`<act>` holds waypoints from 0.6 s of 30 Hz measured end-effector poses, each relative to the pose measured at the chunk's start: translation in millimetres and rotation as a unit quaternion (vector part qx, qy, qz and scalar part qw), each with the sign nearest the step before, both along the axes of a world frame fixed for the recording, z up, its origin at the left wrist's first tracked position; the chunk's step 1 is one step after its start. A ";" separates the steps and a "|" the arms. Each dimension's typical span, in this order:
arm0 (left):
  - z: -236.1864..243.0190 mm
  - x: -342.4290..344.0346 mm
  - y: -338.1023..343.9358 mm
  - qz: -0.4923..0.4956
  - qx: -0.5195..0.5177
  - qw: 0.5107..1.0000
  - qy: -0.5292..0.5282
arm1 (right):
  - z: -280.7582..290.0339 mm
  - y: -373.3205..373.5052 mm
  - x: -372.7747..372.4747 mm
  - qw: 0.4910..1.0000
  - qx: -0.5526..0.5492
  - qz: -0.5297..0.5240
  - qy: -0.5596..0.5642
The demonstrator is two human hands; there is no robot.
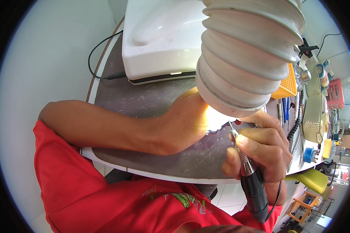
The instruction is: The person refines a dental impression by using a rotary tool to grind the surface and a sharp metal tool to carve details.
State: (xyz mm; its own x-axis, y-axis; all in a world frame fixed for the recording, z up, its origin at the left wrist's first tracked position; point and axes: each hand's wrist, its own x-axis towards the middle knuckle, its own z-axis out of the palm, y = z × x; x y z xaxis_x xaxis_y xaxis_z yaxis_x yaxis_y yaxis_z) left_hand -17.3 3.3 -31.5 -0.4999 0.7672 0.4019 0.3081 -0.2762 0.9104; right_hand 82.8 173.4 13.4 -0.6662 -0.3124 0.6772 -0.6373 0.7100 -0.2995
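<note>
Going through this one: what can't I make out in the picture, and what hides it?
All in the head view:
Left hand: fingers hidden by the white ribbed hose and glare.
Whatever sits at the tip of the black handpiece in the right hand: washed out by bright light.
White casing: cut off by the upper edge.
Background beyond the lime-yellow chair: too small.

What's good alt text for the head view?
A person's right hand holds a black and silver handpiece, its tip near a white ribbed hose. The left hand, partly hidden behind the hose, is above a grey bench.
</note>
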 end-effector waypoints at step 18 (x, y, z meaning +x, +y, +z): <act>-4.8 0.0 -2.2 -0.003 -0.019 0.999 -0.037 | -1.4 1.4 4.7 0.999 -0.007 -0.010 -0.037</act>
State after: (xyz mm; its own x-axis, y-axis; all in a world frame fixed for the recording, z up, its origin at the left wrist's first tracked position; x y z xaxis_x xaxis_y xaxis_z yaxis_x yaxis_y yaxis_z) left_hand -17.3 1.1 -36.2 -0.5234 0.7839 0.3340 0.2377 -0.2421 0.9407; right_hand 87.5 174.8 12.0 -0.7215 -0.2893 0.6291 -0.5979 0.7186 -0.3553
